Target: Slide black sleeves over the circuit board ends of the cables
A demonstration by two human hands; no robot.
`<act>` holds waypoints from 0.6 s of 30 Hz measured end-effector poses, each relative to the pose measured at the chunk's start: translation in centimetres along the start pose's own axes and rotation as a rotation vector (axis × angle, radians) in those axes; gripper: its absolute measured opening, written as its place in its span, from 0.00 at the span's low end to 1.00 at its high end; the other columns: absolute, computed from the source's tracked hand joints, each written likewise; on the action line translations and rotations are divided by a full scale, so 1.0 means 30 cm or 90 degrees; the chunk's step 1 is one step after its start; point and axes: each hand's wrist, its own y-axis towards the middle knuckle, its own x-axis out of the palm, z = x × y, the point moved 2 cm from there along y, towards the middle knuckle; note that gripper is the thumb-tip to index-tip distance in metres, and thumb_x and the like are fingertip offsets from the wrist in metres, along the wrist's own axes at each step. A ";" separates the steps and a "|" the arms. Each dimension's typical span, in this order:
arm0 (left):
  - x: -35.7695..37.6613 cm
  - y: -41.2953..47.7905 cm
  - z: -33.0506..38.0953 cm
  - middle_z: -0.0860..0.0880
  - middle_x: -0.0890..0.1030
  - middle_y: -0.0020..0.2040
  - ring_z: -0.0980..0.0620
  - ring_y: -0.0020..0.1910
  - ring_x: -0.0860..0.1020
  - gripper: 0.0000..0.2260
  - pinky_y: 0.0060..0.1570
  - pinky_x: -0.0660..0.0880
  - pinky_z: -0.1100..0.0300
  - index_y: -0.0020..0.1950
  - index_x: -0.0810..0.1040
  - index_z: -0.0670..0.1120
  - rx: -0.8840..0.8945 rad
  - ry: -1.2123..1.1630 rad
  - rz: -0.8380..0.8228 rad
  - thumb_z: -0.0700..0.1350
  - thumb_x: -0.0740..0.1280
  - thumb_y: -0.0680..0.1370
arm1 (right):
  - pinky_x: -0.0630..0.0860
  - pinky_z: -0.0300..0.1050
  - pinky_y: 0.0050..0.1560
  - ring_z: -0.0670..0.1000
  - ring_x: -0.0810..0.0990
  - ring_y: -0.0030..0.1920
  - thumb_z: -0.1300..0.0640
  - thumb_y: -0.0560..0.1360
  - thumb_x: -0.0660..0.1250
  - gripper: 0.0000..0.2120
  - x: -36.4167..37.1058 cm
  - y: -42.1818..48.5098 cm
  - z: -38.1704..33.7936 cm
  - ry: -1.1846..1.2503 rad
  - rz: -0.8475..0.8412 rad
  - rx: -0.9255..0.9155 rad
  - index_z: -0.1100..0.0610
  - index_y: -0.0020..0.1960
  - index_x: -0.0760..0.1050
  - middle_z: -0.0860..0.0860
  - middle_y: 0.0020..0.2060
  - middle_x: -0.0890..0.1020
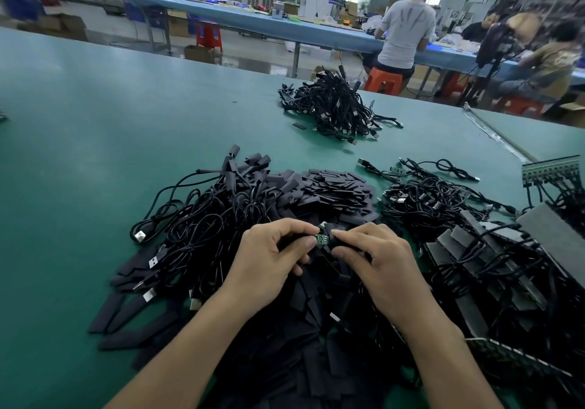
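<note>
At the near edge of the table [79, 130], both forearms reach forward over a sleeve pile [332, 184]. The left hand [269, 260] pinches a cable end between thumb and forefinger, the other fingers curled under. The right hand [380, 260] pinches a sleeve [346, 245] in the same manner. The green board [322, 239] lies exposed between the two sets of fingertips, with the sleeve just beside its right edge. A cable heap [205, 218] lies to the left of the hands, overlapping the sleeve pile. A second heap [427, 199] lies to the right, tangled over grey panels [474, 250]. Further back, well apart, sits a bundle [332, 108] of cables. Beyond the table, a person [405, 29] sits at a blue bench [253, 19].
</note>
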 end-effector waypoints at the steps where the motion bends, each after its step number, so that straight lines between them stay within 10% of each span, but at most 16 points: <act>1: 0.000 -0.001 0.000 0.50 0.82 0.33 0.55 0.30 0.80 0.08 0.34 0.77 0.65 0.48 0.85 0.51 -0.001 0.006 0.000 0.38 0.71 0.77 | 0.73 0.39 0.52 0.44 0.76 0.51 0.54 0.74 0.73 0.14 -0.001 0.000 0.000 0.003 -0.010 0.001 0.51 0.59 0.83 0.40 0.46 0.80; 18: -0.004 0.009 -0.011 0.50 0.82 0.31 0.55 0.28 0.79 0.07 0.32 0.76 0.65 0.48 0.85 0.49 -0.015 0.031 -0.023 0.38 0.70 0.78 | 0.71 0.28 0.49 0.41 0.79 0.49 0.60 0.74 0.74 0.14 -0.009 0.005 -0.012 0.108 -0.052 0.053 0.53 0.59 0.83 0.43 0.44 0.81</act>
